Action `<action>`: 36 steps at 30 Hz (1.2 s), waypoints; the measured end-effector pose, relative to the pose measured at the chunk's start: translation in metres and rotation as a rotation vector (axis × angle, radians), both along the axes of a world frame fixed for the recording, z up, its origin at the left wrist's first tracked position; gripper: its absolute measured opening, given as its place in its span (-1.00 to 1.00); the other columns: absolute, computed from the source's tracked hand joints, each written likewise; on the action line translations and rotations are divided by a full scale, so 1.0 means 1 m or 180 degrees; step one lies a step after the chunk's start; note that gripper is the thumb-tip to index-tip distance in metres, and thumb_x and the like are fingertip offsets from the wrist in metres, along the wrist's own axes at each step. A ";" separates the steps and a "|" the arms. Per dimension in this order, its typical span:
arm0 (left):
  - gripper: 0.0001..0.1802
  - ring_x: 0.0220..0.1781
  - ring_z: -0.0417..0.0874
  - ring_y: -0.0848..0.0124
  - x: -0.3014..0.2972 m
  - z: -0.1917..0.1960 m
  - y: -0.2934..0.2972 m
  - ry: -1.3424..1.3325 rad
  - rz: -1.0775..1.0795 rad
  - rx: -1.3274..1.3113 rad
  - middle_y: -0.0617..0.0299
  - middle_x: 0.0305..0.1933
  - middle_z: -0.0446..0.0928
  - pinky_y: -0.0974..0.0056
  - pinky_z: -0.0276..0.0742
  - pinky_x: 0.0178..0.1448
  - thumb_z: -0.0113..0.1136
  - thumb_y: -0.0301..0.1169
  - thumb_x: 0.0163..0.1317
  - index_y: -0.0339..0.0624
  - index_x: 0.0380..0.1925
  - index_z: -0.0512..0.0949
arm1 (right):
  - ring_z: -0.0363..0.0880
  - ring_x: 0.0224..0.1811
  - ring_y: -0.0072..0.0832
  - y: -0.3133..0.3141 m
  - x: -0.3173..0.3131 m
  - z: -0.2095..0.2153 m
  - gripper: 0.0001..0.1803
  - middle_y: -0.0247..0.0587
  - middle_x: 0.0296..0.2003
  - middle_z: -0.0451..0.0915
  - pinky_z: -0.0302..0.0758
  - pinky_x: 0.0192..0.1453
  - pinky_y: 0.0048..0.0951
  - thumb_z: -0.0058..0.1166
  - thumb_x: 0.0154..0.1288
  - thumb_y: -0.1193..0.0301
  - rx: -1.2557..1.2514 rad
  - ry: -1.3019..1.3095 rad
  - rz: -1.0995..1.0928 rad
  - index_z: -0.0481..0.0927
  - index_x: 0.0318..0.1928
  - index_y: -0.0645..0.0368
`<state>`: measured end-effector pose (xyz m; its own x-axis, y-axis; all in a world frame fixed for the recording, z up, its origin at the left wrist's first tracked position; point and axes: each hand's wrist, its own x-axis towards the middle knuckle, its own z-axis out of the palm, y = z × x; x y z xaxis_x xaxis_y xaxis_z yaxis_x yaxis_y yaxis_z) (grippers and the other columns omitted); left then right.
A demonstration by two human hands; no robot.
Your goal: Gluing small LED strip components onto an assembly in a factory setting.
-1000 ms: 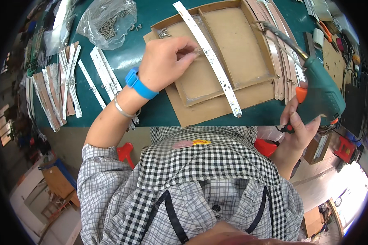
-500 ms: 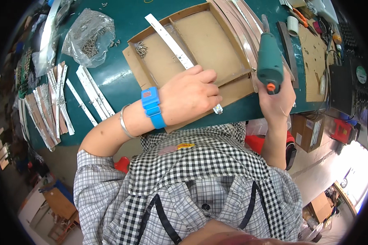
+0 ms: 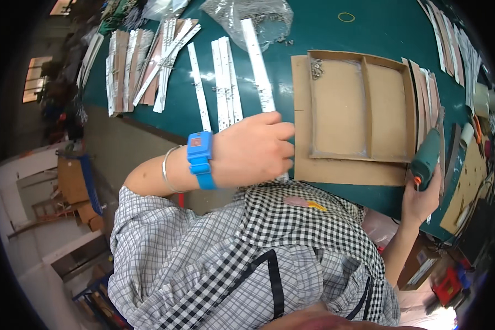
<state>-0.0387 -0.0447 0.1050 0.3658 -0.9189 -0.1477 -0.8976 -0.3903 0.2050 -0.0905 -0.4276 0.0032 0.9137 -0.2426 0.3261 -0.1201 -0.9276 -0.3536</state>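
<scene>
My left hand (image 3: 256, 148) has its fingers curled round a long, narrow white strip (image 3: 257, 66) with small marks along it. The strip's far end points away from me, while its near part is mostly under the hand. Just left of it on the green table lie several similar white strips (image 3: 221, 82). My right hand (image 3: 422, 201) is wrapped round a green electric screwdriver (image 3: 427, 157) with an orange end, by the right side of a shallow cardboard tray (image 3: 367, 104). A small heap of screws (image 3: 317, 69) sits in the tray's far left corner.
A clear plastic bag (image 3: 258, 25) of screws lies at the back. More white and brown strips (image 3: 129, 69) are stacked at the far left, others (image 3: 426, 96) right of the tray. A yellow rubber band (image 3: 346, 17) and a white roll (image 3: 467, 135) are also on the table.
My view has swung to the left. The left hand has carried the white strip from over the tray to its left side. The screwdriver stays in my right hand.
</scene>
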 end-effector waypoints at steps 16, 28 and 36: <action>-0.74 -0.08 0.56 0.33 -0.010 -0.023 0.075 0.0471 0.0995 0.0458 0.32 -0.19 0.63 0.26 0.46 0.05 0.18 -0.56 -0.03 -0.09 -0.32 0.72 | 0.55 -0.28 -0.56 0.052 -0.027 0.022 -0.61 -0.27 -0.31 0.55 0.51 -0.18 -0.56 0.24 0.09 0.80 0.2948 -0.0566 0.0155 0.51 -0.04 0.38; -0.83 -0.21 0.51 0.20 0.097 -0.047 -0.027 -0.0564 0.1225 -0.1085 0.26 -0.36 0.56 0.12 0.44 -0.10 0.31 -0.48 0.02 -0.10 -0.32 0.70 | 0.52 -0.42 -0.58 0.104 -0.017 0.002 -0.83 -0.28 -0.40 0.59 0.46 -0.30 -0.53 0.29 0.13 0.67 0.2708 -0.0324 0.0478 0.55 -0.29 0.31; -0.88 -0.10 0.50 0.32 0.137 -0.073 -0.063 -0.1259 0.1481 0.0444 0.38 -0.33 0.56 0.13 0.32 -0.04 0.31 -0.45 -0.02 0.04 -0.45 0.71 | 0.47 -0.29 -0.61 0.089 -0.033 -0.005 -0.72 -0.31 -0.31 0.54 0.43 -0.19 -0.59 0.27 0.18 0.67 0.2659 -0.0358 0.0730 0.52 -0.10 0.31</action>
